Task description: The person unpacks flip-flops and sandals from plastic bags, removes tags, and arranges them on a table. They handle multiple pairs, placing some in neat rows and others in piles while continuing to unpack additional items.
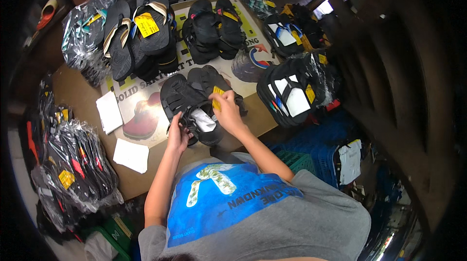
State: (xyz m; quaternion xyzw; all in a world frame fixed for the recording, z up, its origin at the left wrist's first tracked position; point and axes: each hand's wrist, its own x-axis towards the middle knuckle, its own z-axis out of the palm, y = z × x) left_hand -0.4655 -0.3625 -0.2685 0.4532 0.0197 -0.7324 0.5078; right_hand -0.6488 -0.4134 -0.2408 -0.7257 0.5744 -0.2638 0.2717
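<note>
A pair of black strappy sandals (187, 93) lies on the table in front of me, toes pointing away. White paper (203, 120) sits in the heel part of the near sandal. My left hand (179, 137) grips the near left edge of that sandal, thumb up along its side. A yellow tag (217, 96) is pinched in my right hand (228, 110), just over the straps on the right. The fingers of the right hand partly cover the tag and the strap beneath.
Stacked flip-flops (141, 42) and black sandals (214, 29) line the far side. More flip-flops (292, 93) with white paper are at right. White paper sheets (131, 155) lie left, beside plastic-wrapped sandals (78, 163). A green crate (294, 160) stands below the right edge.
</note>
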